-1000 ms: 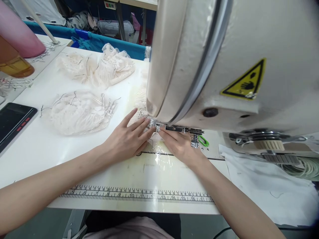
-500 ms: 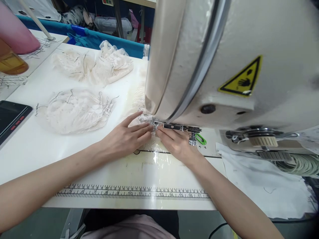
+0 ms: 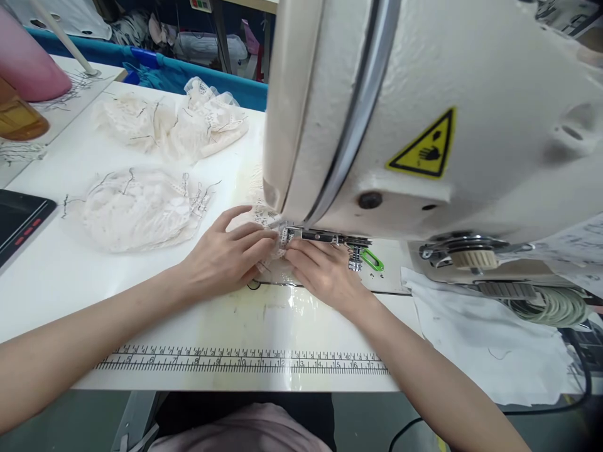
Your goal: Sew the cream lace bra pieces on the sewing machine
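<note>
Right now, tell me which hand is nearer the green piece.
Right. The right hand is just left of the green piece; the left hand is farther left, at the lace.

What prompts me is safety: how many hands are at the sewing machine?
2: the left hand on the left of the lace, the right hand on its right. The sewing machine may hide others.

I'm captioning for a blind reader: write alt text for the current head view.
A person's left hand and right hand touch lace fabric beneath a sewing machine bearing a yellow warning sticker. Two lace bundles with dark threads lie to the left on the white table, which has a ruler scale along its front edge.
</note>
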The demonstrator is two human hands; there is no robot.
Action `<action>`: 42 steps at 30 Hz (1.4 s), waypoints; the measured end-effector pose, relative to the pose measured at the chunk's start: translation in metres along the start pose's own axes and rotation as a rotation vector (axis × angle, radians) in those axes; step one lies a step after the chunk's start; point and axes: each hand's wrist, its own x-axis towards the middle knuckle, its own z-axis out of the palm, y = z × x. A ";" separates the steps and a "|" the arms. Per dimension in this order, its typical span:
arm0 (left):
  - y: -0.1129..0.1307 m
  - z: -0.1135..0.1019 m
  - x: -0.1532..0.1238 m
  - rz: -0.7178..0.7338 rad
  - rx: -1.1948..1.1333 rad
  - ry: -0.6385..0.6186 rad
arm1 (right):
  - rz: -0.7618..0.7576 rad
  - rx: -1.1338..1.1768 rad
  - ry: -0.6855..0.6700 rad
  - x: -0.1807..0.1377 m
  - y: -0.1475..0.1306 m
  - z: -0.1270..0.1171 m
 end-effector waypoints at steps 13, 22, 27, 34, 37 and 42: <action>-0.001 -0.003 -0.004 0.104 -0.030 0.079 | -0.266 0.209 0.214 0.010 -0.005 -0.009; 0.002 0.003 -0.006 0.127 -0.058 -0.082 | -0.320 0.207 0.212 0.006 -0.004 -0.014; -0.002 0.006 -0.008 0.110 -0.077 -0.159 | -0.291 0.219 0.205 0.008 -0.008 -0.012; -0.013 0.000 -0.004 0.150 -0.120 -0.178 | -0.280 0.204 0.231 0.010 -0.013 -0.007; -0.017 -0.001 -0.003 0.158 -0.141 -0.198 | -0.279 0.210 0.235 0.010 -0.014 -0.005; -0.022 -0.001 -0.003 0.135 -0.184 -0.238 | -0.291 0.206 0.275 0.012 -0.015 -0.004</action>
